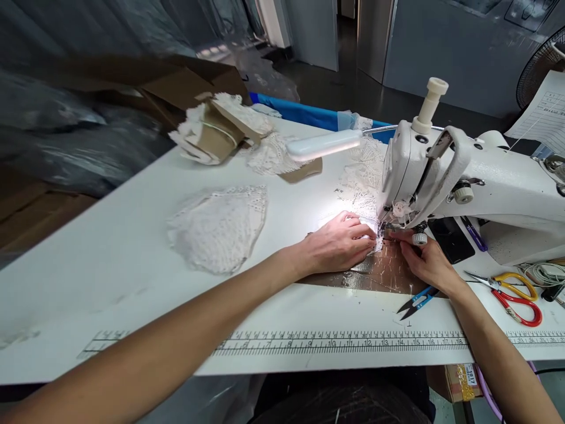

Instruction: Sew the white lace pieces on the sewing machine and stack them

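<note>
My left hand (343, 242) lies over white lace fabric (374, 231) just left of the presser foot (385, 227) of a white sewing machine (477, 182). Its fingers are spread, slightly bent, and press on the lace. On the foot's other side is my right hand (426, 262). Its index finger stretches toward the foot, with the thumb a little apart below; a machine knob partly covers these fingers. Beneath both hands is a shiny brown bed plate (388, 271). More lace (364, 171) lies behind the needle, lit by a lamp (324, 145).
A lace piece (220, 229) lies at left, with a lace bundle (216, 129) behind. Blue thread snips (417, 303) and red-and-yellow scissors (507, 291) lie near my right arm. A black phone (451, 240) sits under the machine arm. A printed ruler (335, 343) follows the table's front edge.
</note>
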`<action>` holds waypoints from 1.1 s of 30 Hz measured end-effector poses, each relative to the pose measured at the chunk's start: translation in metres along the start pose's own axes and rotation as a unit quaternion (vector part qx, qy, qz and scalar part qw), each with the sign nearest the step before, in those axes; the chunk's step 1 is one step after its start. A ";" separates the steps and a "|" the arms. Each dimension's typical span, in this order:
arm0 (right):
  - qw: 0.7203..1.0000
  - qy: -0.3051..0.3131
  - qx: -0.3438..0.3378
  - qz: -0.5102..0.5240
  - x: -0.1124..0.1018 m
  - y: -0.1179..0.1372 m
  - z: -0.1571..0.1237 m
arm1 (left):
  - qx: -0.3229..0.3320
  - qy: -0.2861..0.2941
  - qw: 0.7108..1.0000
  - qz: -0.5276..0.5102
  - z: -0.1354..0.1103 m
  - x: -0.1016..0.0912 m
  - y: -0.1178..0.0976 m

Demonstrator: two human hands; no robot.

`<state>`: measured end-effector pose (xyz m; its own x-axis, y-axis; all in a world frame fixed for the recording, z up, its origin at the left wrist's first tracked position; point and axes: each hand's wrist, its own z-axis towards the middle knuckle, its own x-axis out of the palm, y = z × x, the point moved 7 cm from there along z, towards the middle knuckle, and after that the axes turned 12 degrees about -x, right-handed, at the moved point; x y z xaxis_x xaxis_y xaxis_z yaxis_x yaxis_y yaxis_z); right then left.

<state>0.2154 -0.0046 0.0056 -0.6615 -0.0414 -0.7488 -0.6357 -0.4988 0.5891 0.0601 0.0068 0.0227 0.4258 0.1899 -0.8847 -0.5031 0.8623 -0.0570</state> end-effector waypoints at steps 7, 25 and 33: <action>0.998 -0.047 0.035 0.013 -0.004 -0.005 0.000 | 0.010 0.003 1.000 0.011 -0.001 0.003 0.000; 0.975 0.122 -0.095 -0.162 0.017 0.021 -0.003 | 0.004 0.003 1.000 0.008 -0.002 0.005 -0.001; 0.999 0.037 -0.012 -0.010 -0.005 0.012 0.002 | 0.032 0.008 0.999 0.032 -0.002 0.006 -0.003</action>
<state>0.2107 -0.0089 0.0169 -0.6175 -0.0944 -0.7809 -0.6381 -0.5204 0.5675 0.0626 0.0044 0.0166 0.3811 0.2386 -0.8932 -0.4792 0.8772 0.0299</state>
